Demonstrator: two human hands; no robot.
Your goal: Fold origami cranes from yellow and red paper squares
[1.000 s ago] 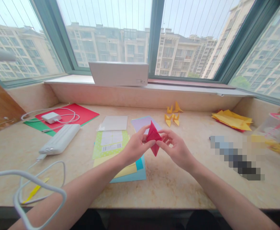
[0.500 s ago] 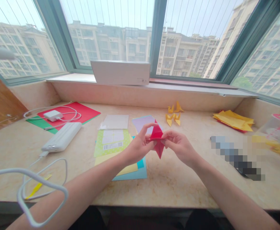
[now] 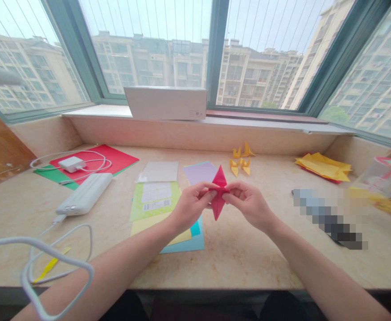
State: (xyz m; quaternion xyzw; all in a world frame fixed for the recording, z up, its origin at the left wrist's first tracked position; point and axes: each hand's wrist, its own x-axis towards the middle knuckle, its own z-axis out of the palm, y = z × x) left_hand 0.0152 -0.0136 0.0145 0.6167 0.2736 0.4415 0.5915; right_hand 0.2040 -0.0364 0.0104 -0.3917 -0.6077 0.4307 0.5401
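Daylight fills green-framed windows above marbled stone.

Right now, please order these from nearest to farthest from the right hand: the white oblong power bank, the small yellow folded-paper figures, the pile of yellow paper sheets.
1. Small yellow folded-paper figures: just beyond the right hand.
2. Pile of yellow paper sheets: back right.
3. White oblong power bank: left side.

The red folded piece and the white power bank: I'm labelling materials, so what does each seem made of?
The red folded piece looks like matte paper, judging by its pointed tips and creased faces. The white power bank seems smooth, low-sheen plastic, given its rounded edges and even surface, though coated metal is possible.
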